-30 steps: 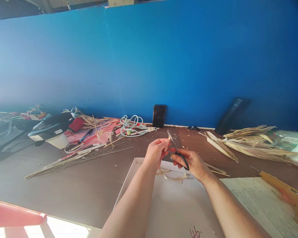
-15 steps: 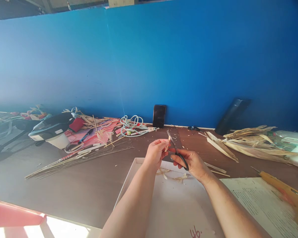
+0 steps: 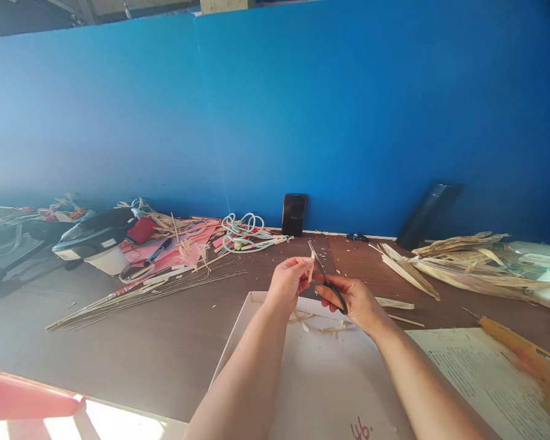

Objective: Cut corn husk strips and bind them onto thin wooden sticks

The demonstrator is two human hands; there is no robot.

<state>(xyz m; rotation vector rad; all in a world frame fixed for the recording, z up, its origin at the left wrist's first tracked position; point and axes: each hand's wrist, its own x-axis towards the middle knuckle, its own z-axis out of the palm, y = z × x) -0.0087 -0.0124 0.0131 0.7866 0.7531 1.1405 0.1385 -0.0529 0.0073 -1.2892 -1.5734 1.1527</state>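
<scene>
The wall [image 3: 348, 110] is a strong, even blue. Below it the table [image 3: 132, 342] is dull brown. On the table, the scissors [image 3: 330, 286] have black handles and grey blades, and the strip [image 3: 311, 267] beside the blades is pale straw. The box [image 3: 302, 379] is white with a red scrawl at its near edge. At the foot of the wall the phone [image 3: 294, 214] is black, and the husks [image 3: 467, 263] are tan and cream. The cord [image 3: 245, 235] left of the phone is pale green-white.
</scene>
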